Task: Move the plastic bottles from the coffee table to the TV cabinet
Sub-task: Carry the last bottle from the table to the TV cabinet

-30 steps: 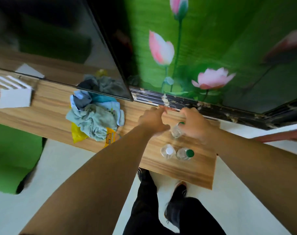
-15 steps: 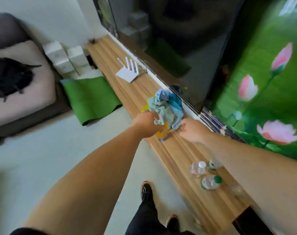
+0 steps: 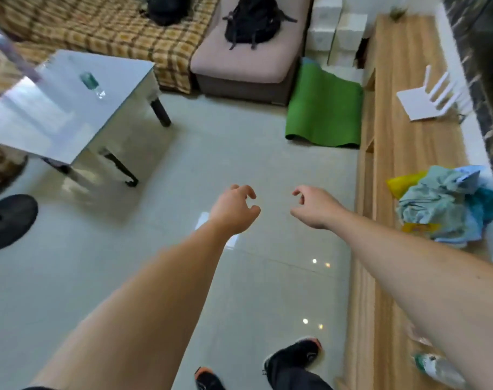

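One clear plastic bottle (image 3: 92, 83) with a green label stands on the glass coffee table (image 3: 51, 122) at the far left. At the bottom right, another clear bottle (image 3: 436, 368) with a green cap stands on the long wooden TV cabinet (image 3: 402, 170), partly hidden by my right forearm. My left hand (image 3: 235, 209) and my right hand (image 3: 314, 206) hang over the tiled floor between table and cabinet, both empty with fingers loosely curled and apart.
A heap of blue-green cloth (image 3: 447, 204) over a yellow bag and a white router (image 3: 425, 99) lie on the cabinet. A green mat (image 3: 324, 108), a sofa with a black backpack (image 3: 252, 18) and a dark stool (image 3: 9, 220) ring the floor. My feet (image 3: 293, 358) are below.
The view has swung left from the cabinet and TV to the room with the coffee table. Both hands have let go of the bottles and moved off the cabinet over the floor.
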`<state>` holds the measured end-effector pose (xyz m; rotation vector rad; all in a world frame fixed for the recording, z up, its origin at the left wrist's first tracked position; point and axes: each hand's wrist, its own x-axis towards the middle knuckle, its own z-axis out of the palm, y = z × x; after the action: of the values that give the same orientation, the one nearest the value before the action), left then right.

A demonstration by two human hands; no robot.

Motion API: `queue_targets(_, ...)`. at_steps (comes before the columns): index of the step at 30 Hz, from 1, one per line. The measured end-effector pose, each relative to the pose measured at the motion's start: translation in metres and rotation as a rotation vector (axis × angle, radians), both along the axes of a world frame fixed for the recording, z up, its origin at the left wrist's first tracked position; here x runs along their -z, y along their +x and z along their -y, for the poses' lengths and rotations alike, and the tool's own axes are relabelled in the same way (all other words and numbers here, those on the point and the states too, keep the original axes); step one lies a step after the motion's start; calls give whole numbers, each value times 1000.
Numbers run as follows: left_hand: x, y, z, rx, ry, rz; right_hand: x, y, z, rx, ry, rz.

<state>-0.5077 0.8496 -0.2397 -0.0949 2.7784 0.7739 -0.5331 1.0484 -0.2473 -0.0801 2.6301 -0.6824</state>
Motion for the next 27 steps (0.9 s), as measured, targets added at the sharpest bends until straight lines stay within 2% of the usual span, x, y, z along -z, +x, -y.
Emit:
queue_targets(8,-27,74,139,-192,-19,-10,-36,37,141,-215,28,-37)
queue_targets(14,-63,127,202,-232,-19,-106,-94,73,213,-328,54,-179)
queue_targets(18,-99,147,242,-236,0,-203,-143,89,251,-331,57,-295)
queue_targets(27,-167,191,344,-375,26,-334,-207,117,353,-454,78,-384)
